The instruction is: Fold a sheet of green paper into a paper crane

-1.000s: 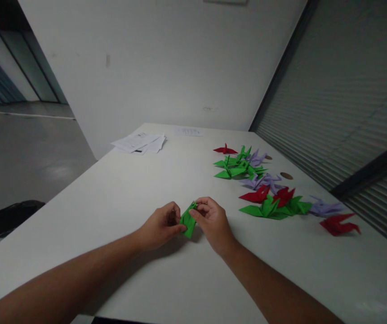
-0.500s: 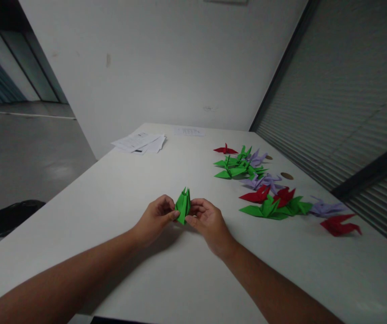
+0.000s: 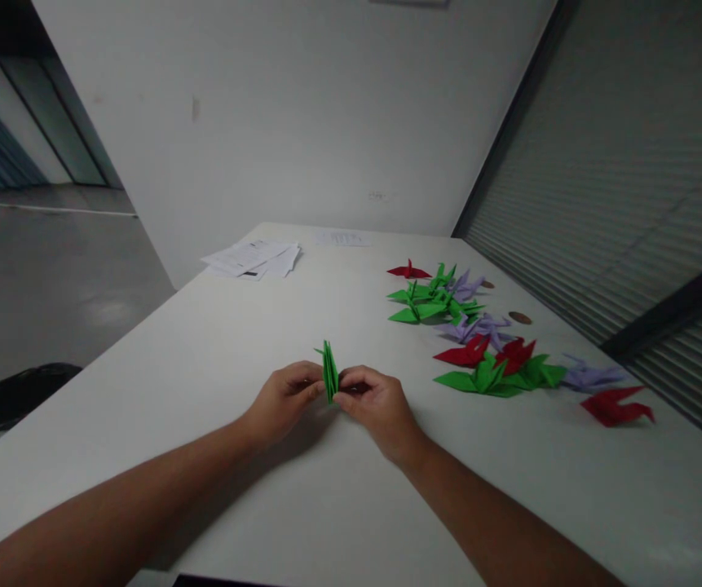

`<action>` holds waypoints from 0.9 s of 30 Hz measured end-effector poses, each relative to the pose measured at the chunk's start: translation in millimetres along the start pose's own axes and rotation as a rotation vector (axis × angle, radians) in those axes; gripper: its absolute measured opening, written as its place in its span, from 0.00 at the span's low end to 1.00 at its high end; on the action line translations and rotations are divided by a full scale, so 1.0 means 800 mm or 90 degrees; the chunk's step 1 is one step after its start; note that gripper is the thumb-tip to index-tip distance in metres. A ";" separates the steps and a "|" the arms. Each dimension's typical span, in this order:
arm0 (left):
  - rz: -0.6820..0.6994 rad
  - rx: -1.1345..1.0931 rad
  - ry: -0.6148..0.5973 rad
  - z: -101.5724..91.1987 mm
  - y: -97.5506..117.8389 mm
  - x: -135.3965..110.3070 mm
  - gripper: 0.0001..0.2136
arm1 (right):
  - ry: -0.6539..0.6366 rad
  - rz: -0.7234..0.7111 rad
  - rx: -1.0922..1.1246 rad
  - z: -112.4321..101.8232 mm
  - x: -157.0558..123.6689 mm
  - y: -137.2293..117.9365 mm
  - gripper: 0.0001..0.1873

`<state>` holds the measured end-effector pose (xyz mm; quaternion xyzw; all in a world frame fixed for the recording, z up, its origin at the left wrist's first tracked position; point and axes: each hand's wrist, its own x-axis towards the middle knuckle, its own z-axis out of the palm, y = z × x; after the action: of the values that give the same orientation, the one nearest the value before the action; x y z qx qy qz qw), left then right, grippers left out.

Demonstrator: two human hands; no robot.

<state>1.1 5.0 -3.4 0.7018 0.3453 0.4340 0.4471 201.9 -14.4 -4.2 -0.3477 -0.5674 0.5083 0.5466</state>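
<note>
A green folded paper crane is held upright, edge-on to me, above the white table, with several layers showing and a thin point sticking out at its upper left. My left hand pinches its left side between thumb and fingers. On the other side, my right hand grips its lower right edge with thumb and fingertips. The fingers partly hide the lower part of the paper.
On the right of the white table lie several green paper cranes, purple ones and red ones. Printed sheets lie at the back left. A black-lined bin stands on the floor at left.
The green paper has been turned from showing its broad face to standing edge-on, with a point now jutting left at the top. Both hands stay nearly in place.
</note>
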 end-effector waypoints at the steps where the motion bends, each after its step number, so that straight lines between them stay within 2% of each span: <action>1: 0.001 -0.001 -0.014 0.000 0.002 0.000 0.12 | 0.006 -0.011 -0.005 0.000 0.000 0.000 0.09; 7: -0.046 -0.132 -0.060 0.009 0.006 -0.004 0.14 | 0.024 -0.069 -0.063 -0.002 0.000 0.000 0.06; 13: -0.070 -0.124 -0.039 0.012 -0.001 -0.004 0.14 | 0.020 -0.091 -0.076 -0.001 0.000 0.002 0.04; 18: -0.071 -0.120 -0.048 0.013 -0.005 -0.004 0.16 | 0.038 -0.074 -0.101 -0.005 0.001 0.005 0.04; 27: -0.018 -0.029 -0.014 0.009 -0.012 -0.001 0.12 | -0.013 0.013 -0.074 -0.007 0.000 0.010 0.10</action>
<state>6.0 5.6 -14.4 0.6913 0.3404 0.4275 0.4726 205.8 -11.2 -12.6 -0.3790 -0.5981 0.4836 0.5146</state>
